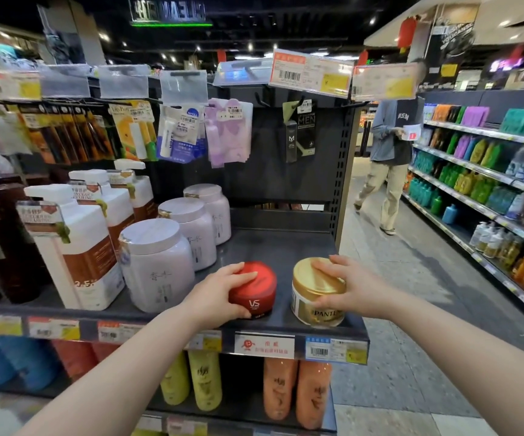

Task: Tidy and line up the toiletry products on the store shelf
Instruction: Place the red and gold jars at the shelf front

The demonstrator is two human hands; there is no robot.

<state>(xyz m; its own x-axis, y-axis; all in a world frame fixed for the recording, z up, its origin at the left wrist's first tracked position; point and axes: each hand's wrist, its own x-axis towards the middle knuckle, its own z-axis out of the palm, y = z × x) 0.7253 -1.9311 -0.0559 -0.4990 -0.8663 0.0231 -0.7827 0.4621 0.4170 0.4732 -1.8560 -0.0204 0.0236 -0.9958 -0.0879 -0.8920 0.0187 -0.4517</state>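
A low red jar (pixel 259 295) marked VS sits near the front edge of the dark shelf (pixel 282 247). My left hand (pixel 219 294) is closed around its left side and lid. To its right stands a gold-lidded jar (pixel 314 297) with a white and gold label. My right hand (pixel 345 284) grips it, fingers over the lid and thumb on the front. Both jars rest upright on the shelf, a small gap between them.
Three pale lilac tubs (pixel 160 265) run back in a row left of the red jar, with white pump bottles (pixel 78 247) beyond them. Yellow and orange bottles (pixel 295 391) fill the shelf below. A person (pixel 389 158) walks in the aisle on the right.
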